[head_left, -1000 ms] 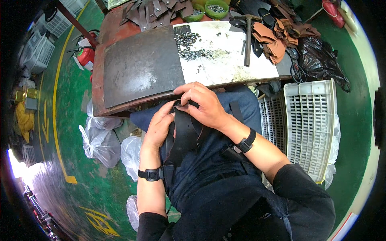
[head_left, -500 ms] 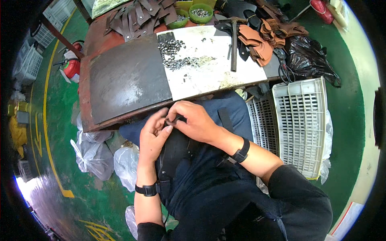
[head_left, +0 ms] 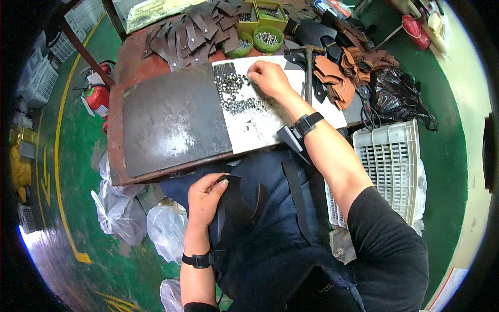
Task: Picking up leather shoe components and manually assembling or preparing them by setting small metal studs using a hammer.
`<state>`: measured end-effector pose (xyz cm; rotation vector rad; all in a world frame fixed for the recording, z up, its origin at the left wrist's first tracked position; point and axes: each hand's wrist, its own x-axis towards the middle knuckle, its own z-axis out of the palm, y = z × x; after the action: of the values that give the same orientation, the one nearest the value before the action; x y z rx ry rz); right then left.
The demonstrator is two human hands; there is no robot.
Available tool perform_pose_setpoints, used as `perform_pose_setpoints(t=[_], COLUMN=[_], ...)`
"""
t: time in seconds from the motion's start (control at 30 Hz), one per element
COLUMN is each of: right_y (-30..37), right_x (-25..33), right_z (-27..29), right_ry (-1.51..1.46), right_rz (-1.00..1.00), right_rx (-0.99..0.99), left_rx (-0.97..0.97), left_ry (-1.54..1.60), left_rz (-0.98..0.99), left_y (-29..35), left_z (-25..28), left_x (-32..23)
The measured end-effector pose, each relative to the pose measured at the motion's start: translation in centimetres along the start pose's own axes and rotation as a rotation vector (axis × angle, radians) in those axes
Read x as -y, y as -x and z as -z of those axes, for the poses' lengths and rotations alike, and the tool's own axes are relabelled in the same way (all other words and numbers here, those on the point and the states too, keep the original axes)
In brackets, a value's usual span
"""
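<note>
Below the frame's centre, the left hand (head_left: 205, 197), its thumb laid on top and fingers curled beneath, was clamped on the upper end of one flat, forked black leather piece (head_left: 233, 200), which hung over the lap. The right hand (head_left: 270, 80), its arm stretched to the upper middle, bent its fingertips down at a scatter of small shiny metal studs (head_left: 238, 105), too many to count, though whether it pinched one could not be told. They lay on one stained white sheet (head_left: 260, 136), beside one smooth dark slab (head_left: 176, 119), with two round green bowls (head_left: 268, 50) beyond.
</note>
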<state>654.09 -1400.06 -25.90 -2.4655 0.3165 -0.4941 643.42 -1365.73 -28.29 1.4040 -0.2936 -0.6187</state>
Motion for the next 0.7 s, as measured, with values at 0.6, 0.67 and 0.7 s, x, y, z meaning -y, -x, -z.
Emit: perform_pose_setpoints(t=[0.6, 0.67, 0.7], right_y=[13.2, 17.0, 18.4], right_x=[7.5, 9.2, 9.7], right_z=[2.7, 3.2, 3.3], right_ry=[-1.024, -1.137, -1.179], right_rz=[-0.226, -0.293, -0.337], right_rx=[0.496, 0.562, 0.586], left_rx=[-0.050, 0.008, 0.048], left_ry=[0.326, 0.225, 0.135], left_rz=[-0.082, -0.196, -0.308], left_y=[1.3, 1.7, 1.7], left_z=[-0.5, -2.5, -3.2], left_x=[-0.2, -3.3, -4.1])
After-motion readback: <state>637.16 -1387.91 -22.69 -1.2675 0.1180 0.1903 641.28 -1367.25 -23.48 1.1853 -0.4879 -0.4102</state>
